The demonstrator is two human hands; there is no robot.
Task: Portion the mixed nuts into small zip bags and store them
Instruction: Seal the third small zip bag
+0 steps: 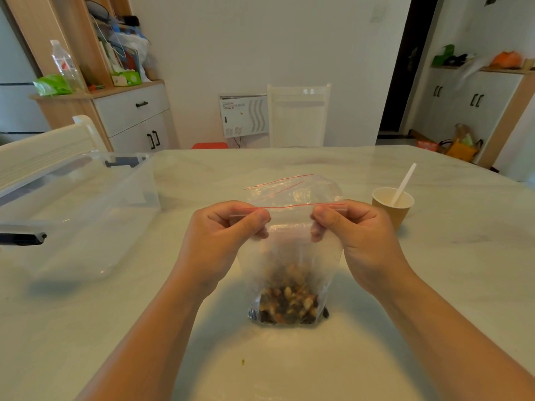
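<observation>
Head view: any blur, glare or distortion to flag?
Head view: wide-angle bending at the edges; clear storage box on the left smeared and soft; zip bag hazy, nuts slightly soft; soft sheen on the table; both hands sharp enough, left hand, right hand.

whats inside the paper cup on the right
A white plastic spoon leans out of the paper cup. Its bowl end and whatever lies at the cup's bottom are hidden by the wall.

Clear glossy plastic zip bag point(292, 250); matt paper cup point(391, 206); glossy marble-look table point(434, 270).
</observation>
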